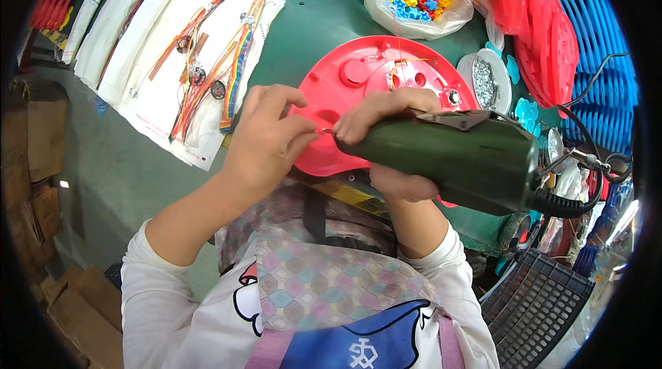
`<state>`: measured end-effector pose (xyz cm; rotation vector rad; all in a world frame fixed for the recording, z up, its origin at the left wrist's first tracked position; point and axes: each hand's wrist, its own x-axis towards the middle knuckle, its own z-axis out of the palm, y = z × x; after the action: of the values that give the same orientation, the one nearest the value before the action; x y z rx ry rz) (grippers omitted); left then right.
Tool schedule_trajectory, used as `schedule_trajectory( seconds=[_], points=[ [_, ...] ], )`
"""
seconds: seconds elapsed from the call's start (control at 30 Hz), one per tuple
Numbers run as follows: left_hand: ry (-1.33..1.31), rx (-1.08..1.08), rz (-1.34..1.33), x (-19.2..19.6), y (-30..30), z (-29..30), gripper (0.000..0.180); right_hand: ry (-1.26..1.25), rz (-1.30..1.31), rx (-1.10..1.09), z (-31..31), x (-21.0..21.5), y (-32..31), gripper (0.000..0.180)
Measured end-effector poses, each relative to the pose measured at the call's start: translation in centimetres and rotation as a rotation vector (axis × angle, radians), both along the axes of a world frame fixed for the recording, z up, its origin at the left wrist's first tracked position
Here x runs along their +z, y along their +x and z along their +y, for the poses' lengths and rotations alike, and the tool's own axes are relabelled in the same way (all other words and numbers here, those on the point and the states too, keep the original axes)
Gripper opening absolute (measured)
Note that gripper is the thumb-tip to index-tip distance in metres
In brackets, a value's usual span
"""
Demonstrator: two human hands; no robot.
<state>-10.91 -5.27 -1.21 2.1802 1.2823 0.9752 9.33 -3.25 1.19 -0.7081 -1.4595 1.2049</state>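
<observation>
My right hand [376,110] is wrapped round a dark green electric screwdriver [462,159], which lies level with its bit pointing left. At the bit's tip, the thumb and forefinger of my left hand [265,131] are pinched together; whatever they hold is too small to make out. Beneath both hands is a round red plastic shell [321,86] with posts, holes and a raised ring inside. Thin wires and a small round silver part [453,97] sit in the shell. The screwdriver and my right hand hide its lower right part.
On the left, bundles of coloured wires [238,66] lie on white paper sheets. A bag [452,24] of small star-shaped plastic pieces stands at the back. To the right are a bowl [502,69] of screws, stacked red shells [555,52], blue racks [593,93] and the screwdriver's cable [562,203].
</observation>
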Motion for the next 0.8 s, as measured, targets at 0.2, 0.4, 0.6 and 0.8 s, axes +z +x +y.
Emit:
schedule_trajectory(
  seconds=[0.2,0.4,0.6,0.8],
  points=[
    [0.003,0.013,-0.003,-0.1,0.0,-0.1,0.016,-0.190,0.061,0.151,1.1,0.1,-0.7,0.097],
    [0.223,0.012,0.179,1.2,1.6,0.2,0.018,0.057,0.454,-0.187,0.4,0.3,2.2,0.118],
    [0.159,-0.367,-0.052,3.6,8.9,2.7,0.014,0.483,0.369,-0.606,-4.0,4.8,13.0,0.115],
    [0.206,-0.697,-0.052,1.4,26.4,5.3,0.014,0.334,0.195,-1.164,-8.9,5.6,21.7,0.087]
  ],
)
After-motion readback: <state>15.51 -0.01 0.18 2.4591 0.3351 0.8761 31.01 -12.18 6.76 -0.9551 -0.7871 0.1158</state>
